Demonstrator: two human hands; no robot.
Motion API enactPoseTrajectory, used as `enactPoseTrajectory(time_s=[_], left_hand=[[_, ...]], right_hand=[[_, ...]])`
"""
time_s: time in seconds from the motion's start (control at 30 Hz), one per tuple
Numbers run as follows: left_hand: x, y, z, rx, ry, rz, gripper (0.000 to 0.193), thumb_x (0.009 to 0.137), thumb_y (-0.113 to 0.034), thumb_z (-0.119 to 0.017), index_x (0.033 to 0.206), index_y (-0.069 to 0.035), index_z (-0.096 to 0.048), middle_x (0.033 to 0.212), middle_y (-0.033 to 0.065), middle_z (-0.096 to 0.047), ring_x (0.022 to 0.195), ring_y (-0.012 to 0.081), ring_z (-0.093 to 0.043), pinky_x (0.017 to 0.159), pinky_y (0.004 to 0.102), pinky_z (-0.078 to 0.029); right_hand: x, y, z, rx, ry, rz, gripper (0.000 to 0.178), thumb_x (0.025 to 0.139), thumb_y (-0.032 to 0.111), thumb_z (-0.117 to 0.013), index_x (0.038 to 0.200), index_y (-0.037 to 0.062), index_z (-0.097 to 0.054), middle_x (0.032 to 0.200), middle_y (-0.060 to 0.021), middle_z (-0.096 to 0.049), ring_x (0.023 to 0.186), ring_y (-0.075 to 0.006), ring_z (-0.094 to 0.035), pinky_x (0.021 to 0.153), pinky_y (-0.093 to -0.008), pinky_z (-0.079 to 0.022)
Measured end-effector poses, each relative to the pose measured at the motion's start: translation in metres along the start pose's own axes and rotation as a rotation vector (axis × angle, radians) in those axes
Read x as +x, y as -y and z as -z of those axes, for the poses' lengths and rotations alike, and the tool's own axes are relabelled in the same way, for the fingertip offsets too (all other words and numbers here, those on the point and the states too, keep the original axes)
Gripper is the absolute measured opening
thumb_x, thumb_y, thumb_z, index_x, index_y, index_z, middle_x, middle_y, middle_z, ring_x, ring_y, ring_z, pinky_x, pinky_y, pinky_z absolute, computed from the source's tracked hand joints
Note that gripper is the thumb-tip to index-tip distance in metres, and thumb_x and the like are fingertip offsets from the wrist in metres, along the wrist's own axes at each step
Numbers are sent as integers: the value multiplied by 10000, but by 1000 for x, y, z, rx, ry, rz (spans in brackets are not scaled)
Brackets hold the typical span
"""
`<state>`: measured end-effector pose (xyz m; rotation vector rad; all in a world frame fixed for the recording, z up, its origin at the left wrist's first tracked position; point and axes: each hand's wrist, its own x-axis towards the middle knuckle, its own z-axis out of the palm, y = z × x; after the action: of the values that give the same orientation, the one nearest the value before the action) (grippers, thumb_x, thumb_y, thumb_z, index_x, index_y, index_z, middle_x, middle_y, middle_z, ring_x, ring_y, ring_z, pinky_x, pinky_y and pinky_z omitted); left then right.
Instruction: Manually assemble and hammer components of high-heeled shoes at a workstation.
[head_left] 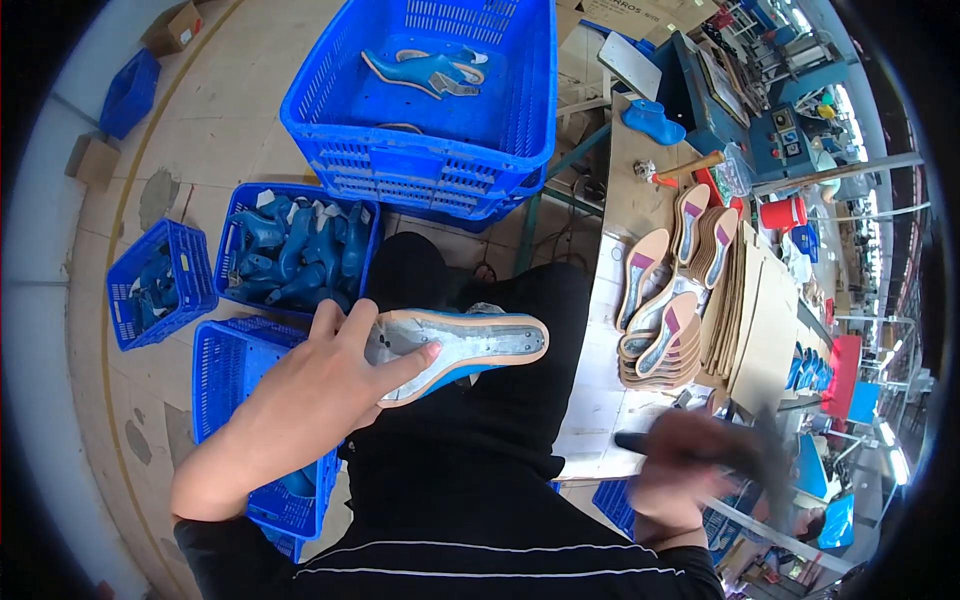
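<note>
Sole side up over my lap lies a blue shoe last [455,378] with a tan-edged insole [480,340] on its underside. My left hand [330,365] is closed around its wide end, with the thumb pressed on the insole's grey face. Off to the right, beside the table's near edge, my right hand [685,465] is closed on a dark tool [765,450]. Motion smears the tool too much to tell its kind. On the table nearby, loose and stacked insoles [668,350] lie with their tan edges showing.
Cardboard sheets [765,300] lean beside the insoles. A wooden-handled hammer [690,167] and another blue last [652,122] lie farther back on the table. Ahead stands a large blue crate [420,150] holding lasts with insoles. Smaller crates [375,225] of blue lasts stand at left.
</note>
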<state>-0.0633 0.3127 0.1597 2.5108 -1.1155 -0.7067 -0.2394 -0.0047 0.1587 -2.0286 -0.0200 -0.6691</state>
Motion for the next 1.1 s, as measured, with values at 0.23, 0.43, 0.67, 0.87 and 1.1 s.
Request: enactPoseTrajectory(time_s=[0.23,0.43,0.67,0.87,1.1], left_hand=[[-7,-3,-8,-3,-4,20,769,791,-106,-892,1468,-381,-655,1353,148,-508,1167,374,-533,901,434,-603],[-12,-7,-12,-57,-128,38,799,760,-118,-901,1469,-391,-655,1347,144,-511,1154,374,-546,877,428,-604],[-20,12,-97,50,-707,102,864,712,-88,-852,1523,-246,-598,1201,174,-603,998,342,-647,826,421,-590],[-27,20,-114,-11,-956,120,792,670,-115,-877,1417,-5,-640,1052,161,-673,870,304,-671,748,401,-573],[-20,26,-33,-213,-1073,-189,537,587,-464,-1024,774,-62,-721,608,68,-570,508,249,-573,504,361,-414]], right_hand=[[-4,-28,-31,-359,527,-274,262,1084,192,-587,1207,-36,-626,727,-238,-681,652,-475,-685,585,-487,-535],[-16,-103,-55,-111,183,-260,272,1084,277,-658,968,68,-529,815,-20,-625,539,-33,-467,482,-209,-353],[-32,-137,-89,721,171,-779,424,925,71,-832,1015,110,-420,1348,-223,-675,600,-72,-571,438,-209,-394],[-32,-143,-91,748,188,-695,426,925,95,-845,1018,106,-429,1215,-173,-684,604,-88,-573,443,-226,-403],[25,-80,-76,345,122,-575,304,1050,289,-732,911,118,-523,739,64,-519,611,-29,-464,507,-218,-315]])
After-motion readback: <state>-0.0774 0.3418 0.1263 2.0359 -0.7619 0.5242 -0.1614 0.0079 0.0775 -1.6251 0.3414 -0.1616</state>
